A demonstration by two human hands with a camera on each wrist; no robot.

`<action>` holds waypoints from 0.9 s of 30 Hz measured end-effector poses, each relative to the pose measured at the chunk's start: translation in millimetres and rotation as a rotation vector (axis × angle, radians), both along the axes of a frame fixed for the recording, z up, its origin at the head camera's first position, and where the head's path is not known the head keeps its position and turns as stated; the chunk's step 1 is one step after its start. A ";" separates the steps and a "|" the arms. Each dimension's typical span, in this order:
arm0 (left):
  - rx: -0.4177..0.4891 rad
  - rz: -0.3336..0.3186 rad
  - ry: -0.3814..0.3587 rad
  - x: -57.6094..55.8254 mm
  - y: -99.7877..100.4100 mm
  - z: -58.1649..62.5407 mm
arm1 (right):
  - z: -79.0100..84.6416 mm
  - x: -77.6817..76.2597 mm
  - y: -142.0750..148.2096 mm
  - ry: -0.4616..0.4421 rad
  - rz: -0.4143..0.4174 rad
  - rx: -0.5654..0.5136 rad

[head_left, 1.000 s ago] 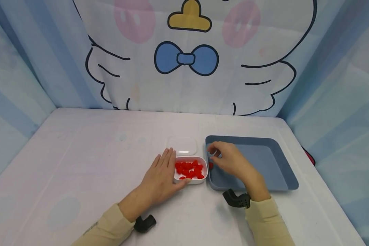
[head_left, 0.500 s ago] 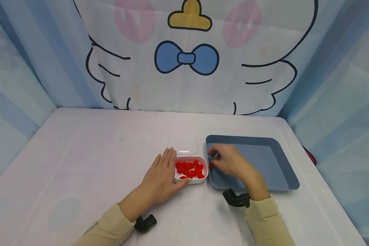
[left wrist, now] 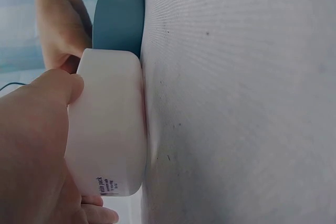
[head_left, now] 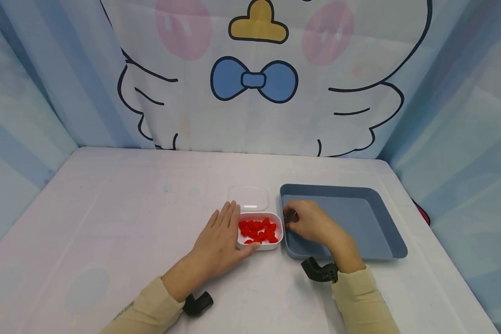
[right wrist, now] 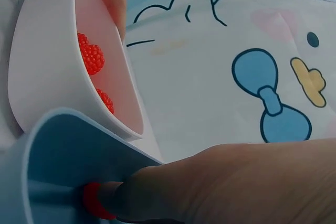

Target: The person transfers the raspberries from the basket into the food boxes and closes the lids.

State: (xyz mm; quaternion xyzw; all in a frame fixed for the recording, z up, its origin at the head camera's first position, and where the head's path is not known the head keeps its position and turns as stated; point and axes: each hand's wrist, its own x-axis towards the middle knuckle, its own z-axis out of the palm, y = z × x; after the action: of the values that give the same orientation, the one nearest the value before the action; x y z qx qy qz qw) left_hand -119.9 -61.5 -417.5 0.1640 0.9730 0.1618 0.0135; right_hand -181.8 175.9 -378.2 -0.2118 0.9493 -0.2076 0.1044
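A small white box (head_left: 268,247) holds several red raspberries (head_left: 256,227). My left hand (head_left: 217,241) lies along its left end with straight fingers, the thumb resting at the near rim. In the left wrist view, that thumb (left wrist: 75,87) touches the top edge of the white wall. My right hand (head_left: 315,225) reaches into the left side of the blue-grey tray (head_left: 359,222), fingers curled. In the right wrist view it pinches a red raspberry (right wrist: 92,200) low in the tray; the thumb covers part of it. From the head view this berry is hidden behind the fingers.
A clear plastic lid (head_left: 248,198) lies just behind the white box. The tray's left wall stands right beside the box. Blue and white curtains with a cartoon print (head_left: 253,80) surround the table (head_left: 129,208) at the back and sides.
My right hand has lowered slightly and its fingers have closed in on the red raspberry at the tray's left wall, covering it. The left hand and the box have stayed in place.
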 end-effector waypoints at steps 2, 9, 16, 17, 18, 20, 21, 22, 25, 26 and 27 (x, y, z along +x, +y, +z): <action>0.003 -0.001 0.002 -0.3 0.2 -0.1 | 0.0 0.1 -0.3 -0.008 -0.004 0.005; -0.005 -0.001 -0.002 0.3 0.5 -1.4 | 0.6 2.3 -2.1 -0.045 -0.019 0.019; -0.004 0.001 0.003 0.2 0.2 -1.1 | 1.2 2.8 -2.1 -0.018 -0.001 0.001; -0.003 0.001 0.002 0.2 0.4 -1.1 | 1.3 2.9 -1.6 -0.014 -0.001 -0.004; -0.002 0.001 0.002 0.1 0.5 -1.1 | 1.4 2.6 -1.2 -0.011 -0.003 -0.011; -0.002 0.002 0.002 0.4 0.7 -0.9 | 1.6 2.3 -0.2 0.005 -0.009 -0.021; -0.002 0.002 0.003 0.4 0.8 -0.8 | 2.1 2.3 0.2 0.015 -0.013 -0.025; -0.001 0.002 0.005 0.3 0.8 -0.9 | 2.6 2.4 0.4 0.028 -0.018 -0.030; -0.004 0.004 0.002 0.5 0.6 -0.8 | 5.0 3.1 1.1 0.063 -0.034 -0.046; -0.006 0.004 -0.001 0.5 0.5 -0.7 | 6.0 3.6 1.1 0.068 -0.040 -0.052; -0.005 0.005 -0.003 0.5 0.4 -0.5 | 7.0 4.0 1.2 0.078 -0.045 -0.055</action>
State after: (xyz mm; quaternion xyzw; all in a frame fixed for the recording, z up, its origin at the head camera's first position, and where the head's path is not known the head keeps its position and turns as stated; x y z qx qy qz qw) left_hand -119.4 -61.2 -418.0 0.1614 0.9738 0.1595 0.0151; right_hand -177.8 177.2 -371.3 -0.2011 0.9511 -0.2277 0.0568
